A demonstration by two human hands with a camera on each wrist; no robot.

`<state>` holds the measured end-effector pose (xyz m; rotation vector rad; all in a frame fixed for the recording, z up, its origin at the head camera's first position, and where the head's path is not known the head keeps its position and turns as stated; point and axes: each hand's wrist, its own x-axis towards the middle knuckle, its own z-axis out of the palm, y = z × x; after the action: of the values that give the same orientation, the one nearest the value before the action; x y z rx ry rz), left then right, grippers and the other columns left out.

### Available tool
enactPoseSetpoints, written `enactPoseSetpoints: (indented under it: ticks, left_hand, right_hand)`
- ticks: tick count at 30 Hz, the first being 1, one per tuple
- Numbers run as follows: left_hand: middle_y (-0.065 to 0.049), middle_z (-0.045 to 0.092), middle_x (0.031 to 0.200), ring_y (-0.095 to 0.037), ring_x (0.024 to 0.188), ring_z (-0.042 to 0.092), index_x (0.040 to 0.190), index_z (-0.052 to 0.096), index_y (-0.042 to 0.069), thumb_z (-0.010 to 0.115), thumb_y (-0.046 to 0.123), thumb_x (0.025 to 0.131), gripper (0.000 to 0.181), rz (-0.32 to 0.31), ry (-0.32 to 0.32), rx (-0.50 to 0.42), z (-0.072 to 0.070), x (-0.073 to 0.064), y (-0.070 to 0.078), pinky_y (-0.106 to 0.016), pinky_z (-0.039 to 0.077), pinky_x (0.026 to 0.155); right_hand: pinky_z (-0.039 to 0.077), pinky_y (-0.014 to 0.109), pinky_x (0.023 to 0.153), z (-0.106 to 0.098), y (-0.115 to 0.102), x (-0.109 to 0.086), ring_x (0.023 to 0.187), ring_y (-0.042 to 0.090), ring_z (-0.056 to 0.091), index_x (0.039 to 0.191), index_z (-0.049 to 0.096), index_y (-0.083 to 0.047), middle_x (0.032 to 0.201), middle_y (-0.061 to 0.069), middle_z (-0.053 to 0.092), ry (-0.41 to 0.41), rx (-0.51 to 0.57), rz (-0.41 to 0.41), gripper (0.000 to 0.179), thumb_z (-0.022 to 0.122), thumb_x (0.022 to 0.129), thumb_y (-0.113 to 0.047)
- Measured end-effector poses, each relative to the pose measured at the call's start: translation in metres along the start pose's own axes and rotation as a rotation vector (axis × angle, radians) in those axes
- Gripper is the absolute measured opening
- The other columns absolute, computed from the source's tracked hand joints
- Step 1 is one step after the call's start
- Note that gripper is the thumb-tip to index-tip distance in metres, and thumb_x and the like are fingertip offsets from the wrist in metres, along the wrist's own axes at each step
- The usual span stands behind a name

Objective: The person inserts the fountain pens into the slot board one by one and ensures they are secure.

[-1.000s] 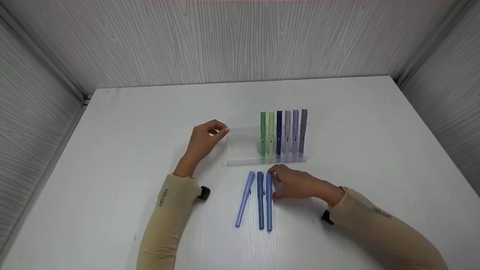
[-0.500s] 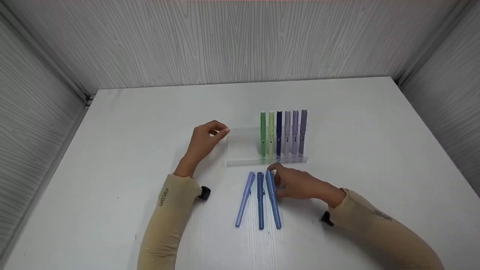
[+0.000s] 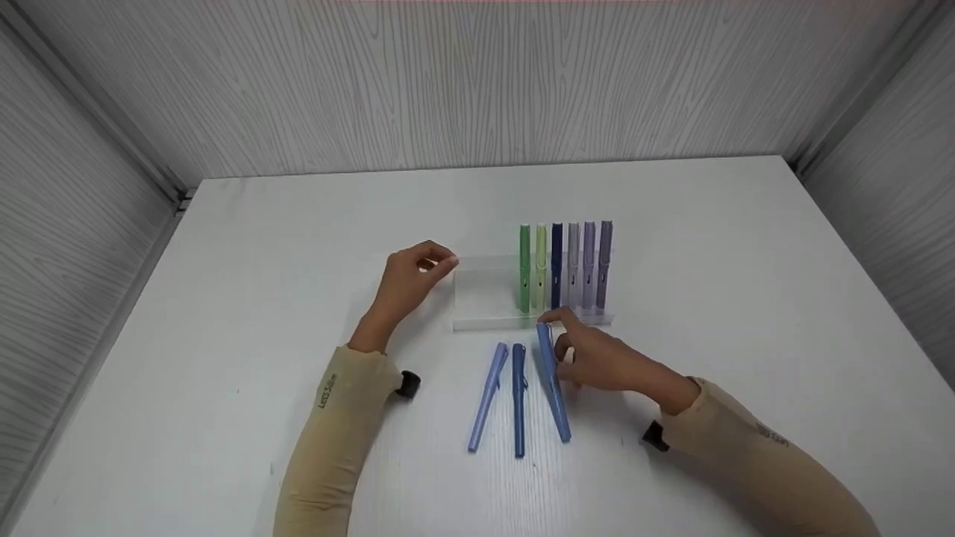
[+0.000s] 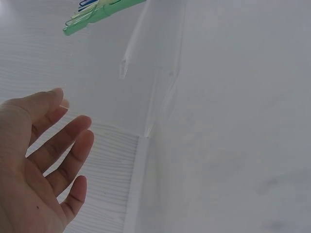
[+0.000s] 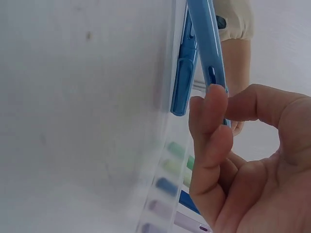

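Observation:
In the head view, my right hand (image 3: 597,358) pinches a medium-blue pen (image 3: 556,399) between thumb and fingers; its far end is raised and its near end points toward me. The right wrist view shows the fingertips around this blue pen (image 5: 208,43). My left hand (image 3: 406,282) has thumb and index finger pinched at the upper left edge of a clear plastic pen stand (image 3: 485,325). In the left wrist view the other fingers of that hand (image 4: 43,141) are loosely spread beside the clear panel. Left of the held pen lie a darker blue pen (image 3: 519,410) and a periwinkle pen (image 3: 487,399).
Several pens stand upright along the right part of the stand: a green pen (image 3: 524,268), a lime pen (image 3: 541,261), a navy pen (image 3: 556,261), and purple-toned ones including the rightmost purple pen (image 3: 603,261). A wood-grain panel (image 3: 477,89) rises behind the white table (image 3: 186,373).
My right hand has taken the medium-blue pen from beside the darker one, tilted it and moved it up and right toward the stand. My left hand keeps its place.

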<state>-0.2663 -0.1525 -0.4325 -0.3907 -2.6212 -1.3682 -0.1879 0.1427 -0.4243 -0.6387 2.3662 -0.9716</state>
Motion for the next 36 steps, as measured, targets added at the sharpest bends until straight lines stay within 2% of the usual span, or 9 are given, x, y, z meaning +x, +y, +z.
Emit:
enactPoseSetpoints:
  ticks: [6,11,23,31,36]
  left_hand:
    - [-0.007,0.072,0.103,-0.021,0.095,0.065,0.105,0.071,0.011,0.064,0.032,0.094,0.025,-0.014,-0.013,0.011,0.001,0.000,-0.002,-0.036,0.052,0.087]
    - [-0.007,0.072,0.103,-0.021,0.095,0.065,0.105,0.071,0.010,0.064,0.032,0.094,0.025,-0.017,-0.011,0.015,-0.001,-0.001,-0.002,-0.036,0.052,0.087]
    - [-0.005,0.072,0.102,-0.021,0.095,0.065,0.104,0.071,0.012,0.063,0.033,0.094,0.025,-0.029,-0.022,0.024,-0.002,-0.001,-0.001,-0.035,0.052,0.087]
    - [-0.006,0.072,0.101,-0.022,0.095,0.065,0.103,0.071,0.011,0.064,0.032,0.094,0.024,-0.027,-0.006,0.031,-0.003,-0.001,-0.001,-0.037,0.052,0.087]
    - [-0.005,0.073,0.100,-0.021,0.092,0.064,0.103,0.072,0.012,0.064,0.033,0.093,0.024,-0.020,-0.004,0.041,-0.001,-0.001,-0.001,-0.036,0.051,0.085]
  right_hand:
    - [0.049,0.029,0.059,-0.008,0.002,0.000,0.058,0.014,0.054,0.140,0.024,-0.012,0.094,0.011,0.065,0.039,0.090,-0.039,0.062,0.059,0.089,-0.003]
    - [0.051,0.030,0.059,-0.015,-0.002,-0.001,0.061,0.016,0.055,0.140,0.023,-0.013,0.095,0.014,0.065,0.076,0.125,-0.064,0.062,0.058,0.090,-0.004]
    - [0.046,0.026,0.054,-0.032,-0.013,0.001,0.060,0.016,0.050,0.141,0.021,-0.009,0.087,0.010,0.056,0.194,0.242,-0.116,0.063,0.056,0.089,-0.002]
    - [0.049,0.026,0.057,-0.039,-0.027,0.010,0.062,0.018,0.051,0.141,0.021,-0.016,0.089,0.009,0.056,0.265,0.239,-0.126,0.064,0.060,0.091,-0.008]
    - [0.050,0.025,0.059,-0.042,-0.029,0.014,0.068,0.023,0.055,0.140,0.022,-0.016,0.091,0.010,0.057,0.306,0.238,-0.123,0.062,0.060,0.092,-0.008]
